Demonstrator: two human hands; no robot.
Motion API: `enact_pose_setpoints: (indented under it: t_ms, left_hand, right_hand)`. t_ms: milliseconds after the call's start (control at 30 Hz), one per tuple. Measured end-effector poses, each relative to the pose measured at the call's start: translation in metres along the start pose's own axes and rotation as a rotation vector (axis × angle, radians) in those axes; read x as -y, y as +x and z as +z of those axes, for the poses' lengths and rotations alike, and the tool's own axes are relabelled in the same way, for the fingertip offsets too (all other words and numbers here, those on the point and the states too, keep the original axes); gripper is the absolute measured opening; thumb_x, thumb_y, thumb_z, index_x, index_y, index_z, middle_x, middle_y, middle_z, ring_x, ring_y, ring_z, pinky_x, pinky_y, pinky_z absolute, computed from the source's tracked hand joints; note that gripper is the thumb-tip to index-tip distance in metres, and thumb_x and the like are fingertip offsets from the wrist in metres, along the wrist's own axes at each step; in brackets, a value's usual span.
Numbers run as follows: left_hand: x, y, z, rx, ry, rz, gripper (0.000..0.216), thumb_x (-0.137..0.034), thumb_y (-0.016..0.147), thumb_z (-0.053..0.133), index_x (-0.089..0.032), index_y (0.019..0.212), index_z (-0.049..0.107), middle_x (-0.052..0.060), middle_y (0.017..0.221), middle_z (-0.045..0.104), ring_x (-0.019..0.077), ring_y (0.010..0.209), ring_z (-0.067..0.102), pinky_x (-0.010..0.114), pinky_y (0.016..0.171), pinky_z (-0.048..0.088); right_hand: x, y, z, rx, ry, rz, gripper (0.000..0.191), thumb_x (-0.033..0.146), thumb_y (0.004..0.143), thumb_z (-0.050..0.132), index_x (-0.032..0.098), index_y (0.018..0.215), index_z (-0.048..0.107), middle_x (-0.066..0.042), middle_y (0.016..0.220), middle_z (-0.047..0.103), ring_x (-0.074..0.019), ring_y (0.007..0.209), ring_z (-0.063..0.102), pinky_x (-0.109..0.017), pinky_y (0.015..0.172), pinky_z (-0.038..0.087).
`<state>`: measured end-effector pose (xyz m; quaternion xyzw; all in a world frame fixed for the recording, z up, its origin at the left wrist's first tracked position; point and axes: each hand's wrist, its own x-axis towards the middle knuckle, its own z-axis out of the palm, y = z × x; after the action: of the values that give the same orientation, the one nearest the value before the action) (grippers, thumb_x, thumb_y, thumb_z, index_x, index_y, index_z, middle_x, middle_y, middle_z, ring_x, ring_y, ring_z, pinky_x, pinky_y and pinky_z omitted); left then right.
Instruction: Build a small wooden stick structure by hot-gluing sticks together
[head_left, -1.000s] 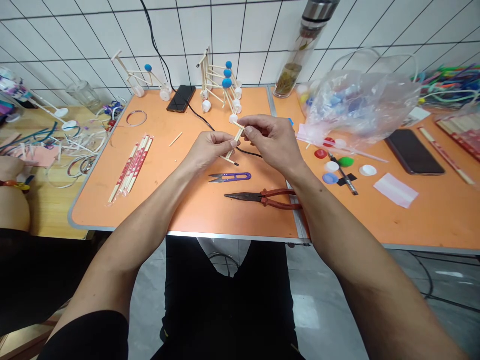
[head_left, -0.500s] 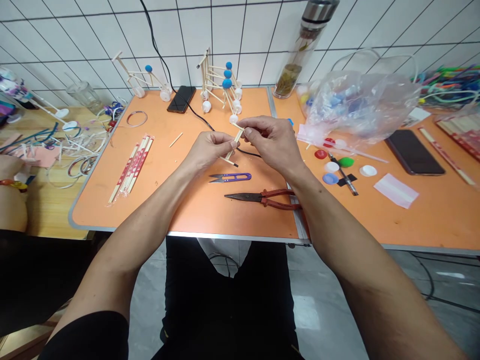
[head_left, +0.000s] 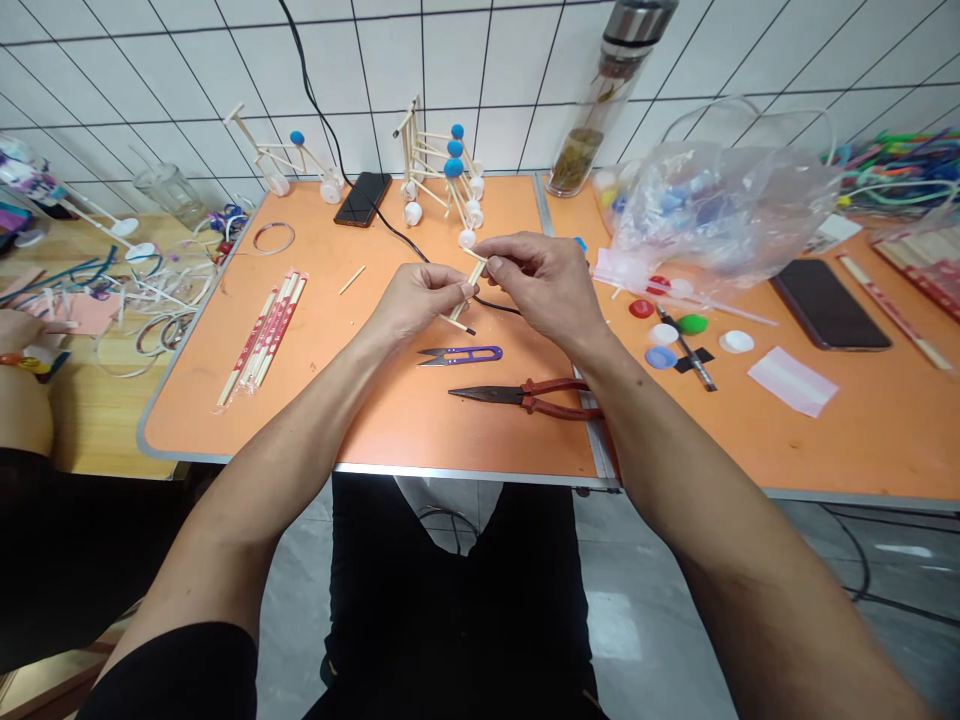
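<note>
Head cam view, and honestly the person's own hands have barely budged since a second ago. Left hand (head_left: 420, 300) has thumb and fingers pinched on a small piece made of pale, thin wooden sticks (head_left: 478, 270), and the right hand (head_left: 544, 285) is gripping its upper end, so neither one is letting go. The piece is up between both sets of fingertips, over the middle of the orange table (head_left: 397, 430), with one dark-tipped stick end poking out below. A round white plastic disc (head_left: 466, 239) shows just past the right fingertips; can't tell if it's attached.

Biggest change is off to the left: a co-worker's hand (head_left: 22, 328) has come further into view, now by a flat pink sheet (head_left: 94, 314).

As for clutter, purple-handled metal snips (head_left: 480, 353) lie just below the hands, then dark-nosed pliers with red-brown handles (head_left: 559, 397), whose ends run under the right forearm. A thin black cable (head_left: 405, 238) passes behind the fingers, which block part of it. Behind that sit stick frames with blue balls (head_left: 442, 160) and a black phone (head_left: 363, 198). Red-and-white wrapped sticks (head_left: 274, 330) lie left, and a crumpled clear plastic bag (head_left: 720, 210) is right.
</note>
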<state>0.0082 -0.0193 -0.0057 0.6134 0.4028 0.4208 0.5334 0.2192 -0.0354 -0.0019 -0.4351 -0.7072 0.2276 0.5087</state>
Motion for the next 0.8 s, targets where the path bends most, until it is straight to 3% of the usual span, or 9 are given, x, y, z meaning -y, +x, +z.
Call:
enact_pose_setpoints:
  t_ms: [800]
  left_hand:
    - [0.002,0.0001,-0.0006,-0.002,0.011,0.004,0.029,-0.044,0.077,0.097,-0.018,0.081,0.086,0.004,0.075,0.076,0.0147,0.068,0.063,0.03,0.071,0.051]
  right_hand:
    - [0.0006,0.0007,-0.0011,0.003,-0.022,-0.001,0.021,0.033,0.102,0.077,0.03,0.115,0.093,-0.005,0.11,0.09,-0.0284,0.107,0.084,-0.052,0.104,0.067]
